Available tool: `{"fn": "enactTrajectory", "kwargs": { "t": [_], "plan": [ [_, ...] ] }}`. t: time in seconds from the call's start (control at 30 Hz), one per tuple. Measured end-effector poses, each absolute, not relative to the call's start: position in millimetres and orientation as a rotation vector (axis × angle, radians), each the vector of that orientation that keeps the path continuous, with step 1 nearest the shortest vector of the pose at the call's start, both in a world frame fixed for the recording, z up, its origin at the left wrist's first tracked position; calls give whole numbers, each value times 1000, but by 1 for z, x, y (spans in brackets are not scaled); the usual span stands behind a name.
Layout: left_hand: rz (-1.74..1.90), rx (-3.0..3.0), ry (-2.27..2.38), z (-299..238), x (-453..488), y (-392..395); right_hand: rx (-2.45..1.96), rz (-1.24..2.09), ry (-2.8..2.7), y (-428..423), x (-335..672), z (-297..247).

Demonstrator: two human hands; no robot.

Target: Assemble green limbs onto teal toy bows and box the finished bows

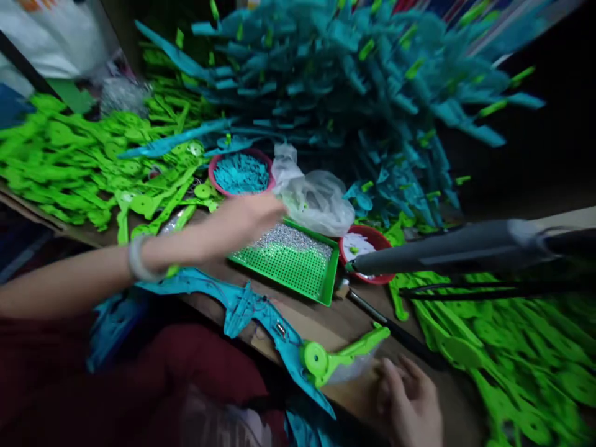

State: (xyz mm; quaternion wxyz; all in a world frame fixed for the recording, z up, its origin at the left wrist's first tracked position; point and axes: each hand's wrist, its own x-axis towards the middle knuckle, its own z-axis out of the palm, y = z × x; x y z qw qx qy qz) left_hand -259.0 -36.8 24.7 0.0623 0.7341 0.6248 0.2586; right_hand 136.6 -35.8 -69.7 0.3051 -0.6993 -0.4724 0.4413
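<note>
My left hand (256, 214), smeared by motion, is stretched over the back left part of a green perforated tray (288, 270) that holds many small silvery metal pieces. Its fingers are too blurred to show whether they hold anything. At the lower right is my right hand (412, 403), fingers loosely bent and apart, with nothing visible in them. Close to its left lies a bright green plastic arm with a round hub (316, 360), resting on the end of a curved teal bow-shaped plastic part (254, 307). That teal part lies along the table's front edge.
A pink bowl of small teal pieces (271, 180), a crumpled clear plastic bag (321, 202) and a red bowl of white pieces (384, 277) stand behind. A hammer (372, 313) lies under a long grey rod-like tool (447, 248). Teal parts (372, 81) and green parts (69, 149) are heaped around.
</note>
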Motion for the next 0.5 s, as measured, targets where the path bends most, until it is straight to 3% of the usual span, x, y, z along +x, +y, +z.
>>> {"fn": "enactTrajectory", "kwargs": {
  "t": [0.07,0.2,0.37,0.5],
  "plan": [
    [499,2209,2146,35,-321,-10,-1839,891,-1267,-37,135,-66],
    [-61,2158,2044,24,-380,42,-1628,560,-1487,-54,107,-52],
    [56,2168,1928,2,-388,62,-1133,146,-2006,-86,61,-20],
    [198,2085,1899,-3,-409,67,-848,326,-2214,-66,5,12]
  ]
}}
